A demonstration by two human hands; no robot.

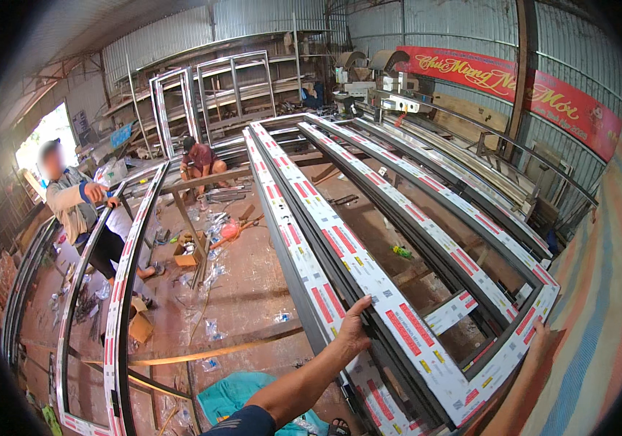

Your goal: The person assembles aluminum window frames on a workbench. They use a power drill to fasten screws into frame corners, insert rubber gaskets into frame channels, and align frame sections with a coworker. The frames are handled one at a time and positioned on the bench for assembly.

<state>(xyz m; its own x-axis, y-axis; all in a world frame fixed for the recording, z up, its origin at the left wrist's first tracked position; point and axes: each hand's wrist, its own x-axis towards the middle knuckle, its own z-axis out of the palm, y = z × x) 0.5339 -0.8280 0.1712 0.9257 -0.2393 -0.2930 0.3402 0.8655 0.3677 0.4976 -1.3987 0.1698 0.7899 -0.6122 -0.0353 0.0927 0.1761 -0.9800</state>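
Observation:
A large metal door frame point(347, 254), wrapped in white protective film with red and yellow labels, lies across supports in front of me. My left hand point(354, 333) is closed on its left long bar, thumb up along the dark inner edge. At the near right corner, my right hand point(538, 350) grips the outer edge of the short end bar point(518, 349); some of its fingers are hidden behind the bar. Beside the left hand runs another film-covered bar point(303, 261), close along the frame's left side.
More wrapped frames point(118, 305) stand at the left, where a co-worker point(74, 196) holds one. Another person point(198, 163) crouches farther back. Cardboard boxes point(189, 251), a teal cloth point(234, 392) and scraps litter the floor. A striped tarp point(602, 327) hangs close on the right.

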